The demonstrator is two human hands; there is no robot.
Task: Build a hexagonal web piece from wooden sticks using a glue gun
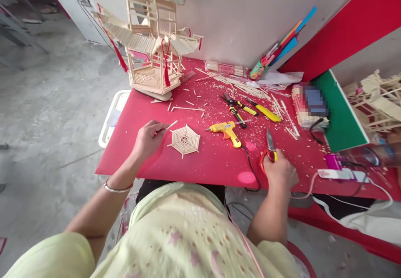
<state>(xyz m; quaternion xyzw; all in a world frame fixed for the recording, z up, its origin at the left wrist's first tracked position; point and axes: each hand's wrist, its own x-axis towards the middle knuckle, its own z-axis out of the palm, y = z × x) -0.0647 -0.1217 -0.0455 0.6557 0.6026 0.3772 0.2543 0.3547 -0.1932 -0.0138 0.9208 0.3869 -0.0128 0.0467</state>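
Pinched in the fingers of my left hand [151,138] is a short wooden stick [171,125]. Just right of it, a flat hexagonal web of sticks [185,140] lies on the red tabletop [150,163]. My right hand [280,170] is closed on the handles of red-and-yellow scissors [270,141], whose blades point away from me. Between the web and the scissors lies a yellow glue gun [228,132], its nozzle toward the left and its cord hanging over the front edge.
A stick-built pagoda [150,48] with red tassels stands at the back left. Pliers [233,107], a yellow utility knife [266,112] and loose sticks [244,87] lie among shavings. At right are a green divider [340,115], a power strip [340,175] and another person's arm [387,155].
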